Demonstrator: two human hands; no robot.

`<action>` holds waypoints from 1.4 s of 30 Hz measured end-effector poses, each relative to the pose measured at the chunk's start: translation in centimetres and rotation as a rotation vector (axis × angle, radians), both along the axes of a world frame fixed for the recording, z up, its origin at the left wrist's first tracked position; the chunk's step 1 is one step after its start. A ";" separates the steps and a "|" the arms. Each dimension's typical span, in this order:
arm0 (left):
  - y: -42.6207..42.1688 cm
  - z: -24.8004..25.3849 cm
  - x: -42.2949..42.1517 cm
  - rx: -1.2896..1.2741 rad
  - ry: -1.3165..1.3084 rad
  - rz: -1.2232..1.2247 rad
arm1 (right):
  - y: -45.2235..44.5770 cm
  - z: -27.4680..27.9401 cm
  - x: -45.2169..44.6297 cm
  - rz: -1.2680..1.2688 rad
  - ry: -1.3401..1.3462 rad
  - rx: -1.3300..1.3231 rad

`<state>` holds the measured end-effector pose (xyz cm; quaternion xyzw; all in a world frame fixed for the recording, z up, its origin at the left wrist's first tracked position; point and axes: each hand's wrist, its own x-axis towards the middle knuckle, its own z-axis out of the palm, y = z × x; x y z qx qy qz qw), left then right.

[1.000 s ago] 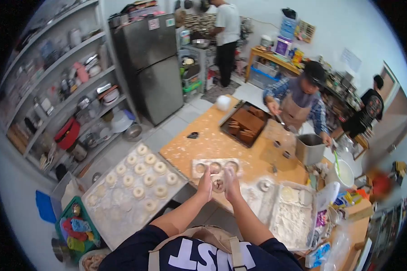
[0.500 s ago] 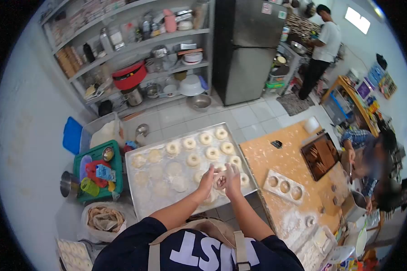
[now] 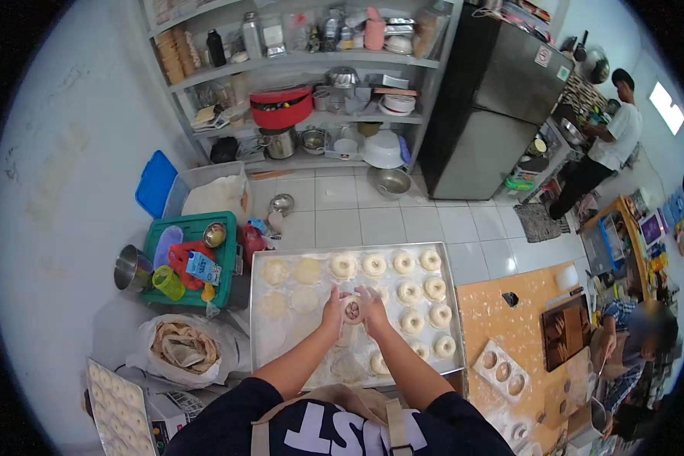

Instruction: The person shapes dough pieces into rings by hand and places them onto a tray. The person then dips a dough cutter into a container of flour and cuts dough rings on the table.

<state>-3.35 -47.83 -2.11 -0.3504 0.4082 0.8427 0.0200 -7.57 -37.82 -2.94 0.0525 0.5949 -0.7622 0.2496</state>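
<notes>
A soft, pale dough ring (image 3: 348, 318) is held between my two hands above the middle of a floured metal tray (image 3: 272, 363). My left hand (image 3: 332, 314) curls round its left side, and my right hand (image 3: 374, 313) grips the right side. Fingertips show through the ring's hole. Shaped rings, such as one dough ring (image 3: 412, 322), stand in rows on the tray's right part and along its far edge. Flatter dough rounds, among them a pale dough round (image 3: 307, 270), lie at the tray's left. My forearms and hands hide part of the tray.
To the right is a floury wooden table (image 3: 482, 311) with a white mold (image 3: 501, 370) and a dark pan (image 3: 566, 332). A green lid (image 3: 205, 224) with items and a flour bag (image 3: 182, 349) stand left. One person (image 3: 615, 144) stands beyond the fridge; another (image 3: 623, 349) works right.
The view has turned, so the tray appears more squarely ahead. My hands have moved left over the tray with the dough ring still between them.
</notes>
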 end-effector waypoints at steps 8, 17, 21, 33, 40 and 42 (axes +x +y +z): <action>-3.7 -10.4 -0.4 -0.109 -0.102 -0.035 | -2.5 -4.8 -0.7 0.021 -0.003 0.300; -5.0 -7.1 0.7 -0.823 -0.123 -0.470 | -2.0 -6.1 -0.2 0.171 0.532 0.649; -5.6 -2.8 2.2 -0.945 -0.043 -0.504 | -0.7 -3.6 0.4 0.375 0.819 0.938; -7.0 -1.1 1.9 -1.891 0.082 -1.109 | -0.2 -0.8 1.3 0.672 0.935 1.140; -7.3 -1.9 1.8 -1.793 0.086 -1.064 | -0.3 0.1 0.9 0.656 0.965 1.156; -7.2 -2.2 1.4 -1.816 0.079 -1.095 | 0.2 0.4 0.4 0.544 0.914 1.134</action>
